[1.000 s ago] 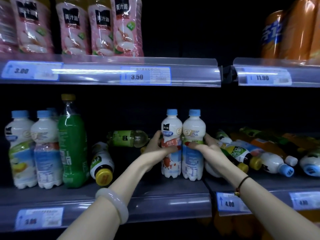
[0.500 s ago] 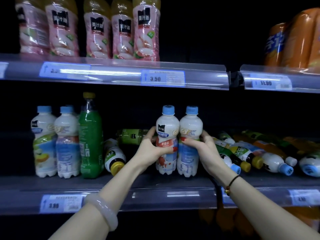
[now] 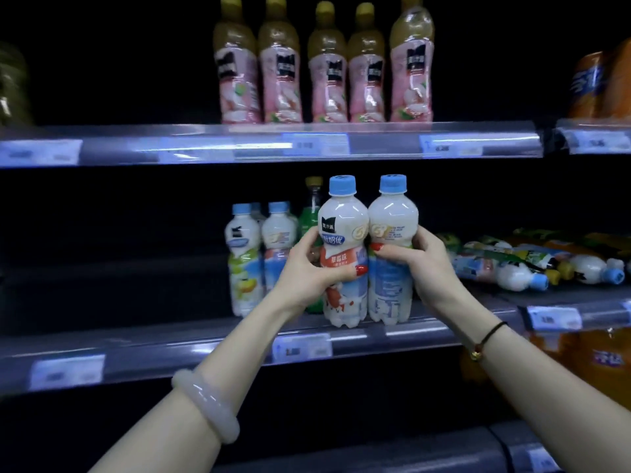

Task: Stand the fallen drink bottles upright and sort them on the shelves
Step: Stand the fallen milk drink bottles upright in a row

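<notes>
Two white bottles stand upright on the middle shelf. The left hand grips the strawberry-label bottle and the right hand grips the blue-label bottle. Both are upright and touching, with their bases at the shelf's front edge. Fallen bottles lie to the right

Both forearms reach up and forward from the lower edge, bare, angling in toward centre. Left hand wraps the left bottle from its left side, thumb laid across the front, fingers curled behind. Right hand mirrors it on the right bottle, thumb on the front, fingers round the far side; thumb tips close together.
</notes>
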The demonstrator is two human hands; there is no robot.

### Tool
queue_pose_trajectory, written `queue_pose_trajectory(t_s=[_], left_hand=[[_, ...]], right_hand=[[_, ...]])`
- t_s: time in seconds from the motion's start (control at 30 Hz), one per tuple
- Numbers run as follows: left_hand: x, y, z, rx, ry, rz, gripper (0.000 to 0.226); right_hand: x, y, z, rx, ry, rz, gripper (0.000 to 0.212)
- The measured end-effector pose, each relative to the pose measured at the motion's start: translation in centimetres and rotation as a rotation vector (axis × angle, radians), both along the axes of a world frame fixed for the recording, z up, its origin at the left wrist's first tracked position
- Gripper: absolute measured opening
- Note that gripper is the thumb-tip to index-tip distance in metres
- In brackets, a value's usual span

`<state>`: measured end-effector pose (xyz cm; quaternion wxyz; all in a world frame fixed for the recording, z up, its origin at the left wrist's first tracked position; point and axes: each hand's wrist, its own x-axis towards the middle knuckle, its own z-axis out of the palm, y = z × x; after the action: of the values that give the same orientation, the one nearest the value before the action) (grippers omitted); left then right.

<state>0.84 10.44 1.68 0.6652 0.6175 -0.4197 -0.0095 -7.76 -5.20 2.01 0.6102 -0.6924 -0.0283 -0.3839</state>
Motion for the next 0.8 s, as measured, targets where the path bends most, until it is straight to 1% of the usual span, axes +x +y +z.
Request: queue_pose_trajectory(t_s=[0.2, 0.47, 0.6, 0.8], left_hand=[[1.5, 9.1, 0.3, 0.009, 0.077, 0.041, 0.054], [5.9, 19.2, 0.1, -0.016, 0.124, 0.182, 0.054], [9.8, 22.7, -0.4, 0.002, 0.127, 0.229, 0.051], [16.4, 25.0, -1.5, 0.004, 0.15, 0.219, 0.053]], right_hand=[[2.5, 8.5, 0.3, 0.051, 0.028, 0.065, 0.028], [8.4, 18.4, 0.1, -0.012, 0.091, 0.143, 0.035], [12.2, 22.5, -0.4, -0.032, 0.1, 0.148, 0.037], [18.0, 26.2, -1.6, -0.009, 0.129, 0.093, 0.038]])
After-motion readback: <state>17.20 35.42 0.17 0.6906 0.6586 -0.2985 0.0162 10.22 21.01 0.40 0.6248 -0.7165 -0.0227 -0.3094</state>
